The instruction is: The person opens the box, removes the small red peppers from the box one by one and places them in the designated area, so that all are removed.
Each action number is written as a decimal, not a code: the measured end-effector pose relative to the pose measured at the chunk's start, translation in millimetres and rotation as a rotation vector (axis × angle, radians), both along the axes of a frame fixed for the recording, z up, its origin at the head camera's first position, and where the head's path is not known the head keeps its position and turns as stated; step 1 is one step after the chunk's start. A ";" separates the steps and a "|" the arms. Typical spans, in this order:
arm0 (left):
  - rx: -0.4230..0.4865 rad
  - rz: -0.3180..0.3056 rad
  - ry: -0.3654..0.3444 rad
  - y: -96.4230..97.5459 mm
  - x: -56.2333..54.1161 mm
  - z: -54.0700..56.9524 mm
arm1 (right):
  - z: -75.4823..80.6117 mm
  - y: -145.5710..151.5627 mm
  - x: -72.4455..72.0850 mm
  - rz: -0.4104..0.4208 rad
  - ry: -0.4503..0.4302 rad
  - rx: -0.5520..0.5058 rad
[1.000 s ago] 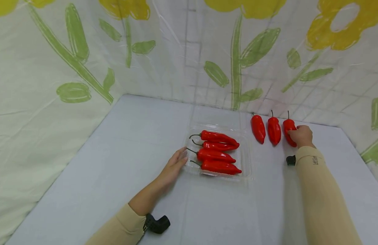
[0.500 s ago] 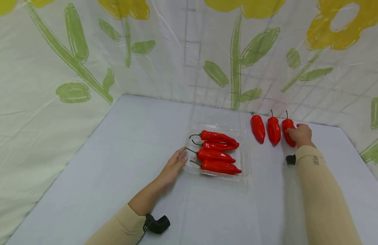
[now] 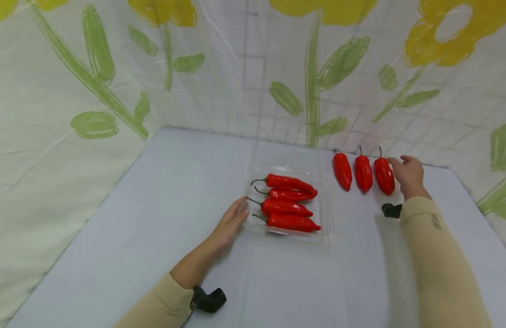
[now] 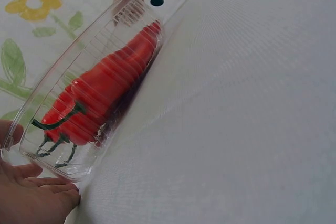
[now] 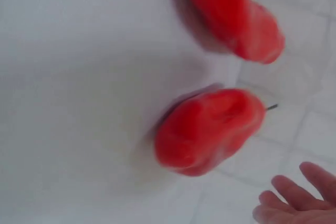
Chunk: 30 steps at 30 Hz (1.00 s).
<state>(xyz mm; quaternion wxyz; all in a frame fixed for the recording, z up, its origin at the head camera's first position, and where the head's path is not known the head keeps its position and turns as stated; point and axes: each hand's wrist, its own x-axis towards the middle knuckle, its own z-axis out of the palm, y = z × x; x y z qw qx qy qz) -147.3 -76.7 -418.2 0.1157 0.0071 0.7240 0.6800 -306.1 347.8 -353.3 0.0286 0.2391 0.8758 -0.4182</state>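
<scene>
In the head view my left hand (image 3: 228,225) holds the left edge of a clear plastic container (image 3: 327,214). Thumb and fingers lie on either side of its rim in the left wrist view. Inside, several red peppers (image 3: 291,222) with green stems lie side by side, stems to the left. Three more red peppers stand in a row at the back right: a left one (image 3: 342,171), a middle one (image 3: 363,173) and a right one (image 3: 384,176). My right hand (image 3: 409,175) is just right of the last pepper, fingers loosely extended and holding nothing, as the right wrist view (image 5: 302,203) confirms.
The container's transparent lid (image 3: 287,155) lies folded back behind it. A white table (image 3: 175,182) ends at a hanging sheet (image 3: 220,105) printed with yellow flowers and green leaves. Dark cameras (image 3: 209,300) are strapped to both wrists.
The right hand has let go of the rightmost pepper and moved slightly right and up from it. That pepper now lies beside the other two. The left hand stays at the container.
</scene>
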 end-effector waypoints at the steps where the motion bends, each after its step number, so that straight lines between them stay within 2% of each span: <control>1: 0.000 0.000 0.001 -0.2 -0.3 0.2 | 2.5 -2.2 0.2 0.001 0.019 -0.009; 6: -0.001 0.000 0.000 -1.0 -1.6 -0.7 | 14.9 -13.2 3.4 0.050 0.090 -0.036; 18: 0.001 0.009 -0.008 -0.2 -1.4 -1.4 | 50.8 -49.7 20.2 0.192 0.136 -0.034; 25: 0.007 -0.002 -0.004 0.3 -0.7 0.0 | 62.9 -72.7 36.2 0.369 0.161 0.016; 30: 0.005 -0.004 -0.001 0.3 -0.5 0.3 | 63.7 -85.6 44.4 0.484 0.153 0.030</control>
